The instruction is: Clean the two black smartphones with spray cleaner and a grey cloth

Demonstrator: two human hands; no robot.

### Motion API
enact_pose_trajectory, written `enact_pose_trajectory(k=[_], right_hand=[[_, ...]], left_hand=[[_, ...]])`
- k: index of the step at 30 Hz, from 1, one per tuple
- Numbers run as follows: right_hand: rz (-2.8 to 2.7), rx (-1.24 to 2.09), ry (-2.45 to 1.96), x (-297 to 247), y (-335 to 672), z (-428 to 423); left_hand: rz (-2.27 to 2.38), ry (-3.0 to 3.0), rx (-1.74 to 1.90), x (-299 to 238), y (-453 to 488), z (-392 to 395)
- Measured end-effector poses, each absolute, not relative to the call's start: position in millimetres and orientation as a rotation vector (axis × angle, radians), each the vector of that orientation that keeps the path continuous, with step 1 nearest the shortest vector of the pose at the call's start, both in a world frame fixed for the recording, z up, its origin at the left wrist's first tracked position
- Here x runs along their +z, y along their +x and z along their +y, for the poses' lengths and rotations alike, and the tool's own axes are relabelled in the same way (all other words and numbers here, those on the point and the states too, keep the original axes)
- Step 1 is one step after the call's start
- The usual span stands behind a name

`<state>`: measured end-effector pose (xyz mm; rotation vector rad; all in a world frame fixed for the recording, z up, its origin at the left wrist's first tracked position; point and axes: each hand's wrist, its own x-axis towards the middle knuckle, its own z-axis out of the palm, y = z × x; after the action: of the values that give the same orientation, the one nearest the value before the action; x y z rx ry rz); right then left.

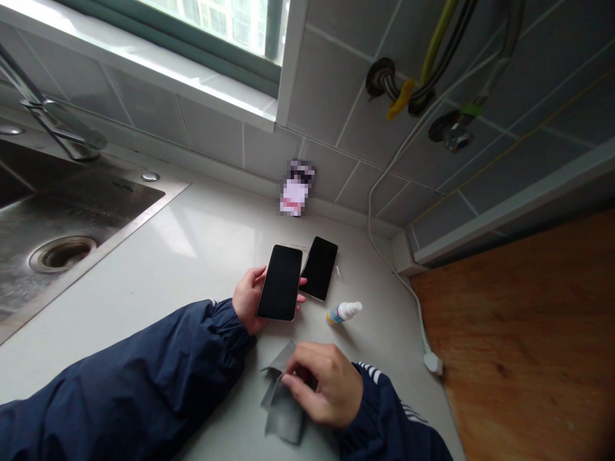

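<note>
Clutching a black smartphone [280, 283], long axis toward the tiled wall [327, 173], the left hand [248, 299] grips it from behind. The right hand [327, 384] pinches a grey cloth [283, 410]

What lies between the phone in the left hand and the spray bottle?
The head view shows the left hand's fingertips and the lower end of a second phone.

We're live in a home kitchen, folks! There's the stainless steel sink [72, 221] set into a pale stone table [202, 246], a chrome mixer tap [57, 121] right behind it, and grey wall tiles [327, 96] climbing up under a window [216, 19]. And look, braided hoses [423, 77] running from wall fittings [380, 77]!
</note>
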<state>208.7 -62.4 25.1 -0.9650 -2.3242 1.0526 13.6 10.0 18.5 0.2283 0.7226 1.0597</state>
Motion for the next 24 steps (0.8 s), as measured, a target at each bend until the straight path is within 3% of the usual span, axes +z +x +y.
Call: enact_pose_trajectory(k=[9,17,24], right_hand=[[-1.696,1.215,-1.03,29,213,-49],[-1.111,1.588,-0.914,22,212,-49],[-0.975,1.601,-1.004,27,207,-51]], left_hand=[[0.733,0.213,1.078,21,13,10],[0.715,0.202,1.045,22,13,9],[0.715,0.153,1.075,20,14,11]])
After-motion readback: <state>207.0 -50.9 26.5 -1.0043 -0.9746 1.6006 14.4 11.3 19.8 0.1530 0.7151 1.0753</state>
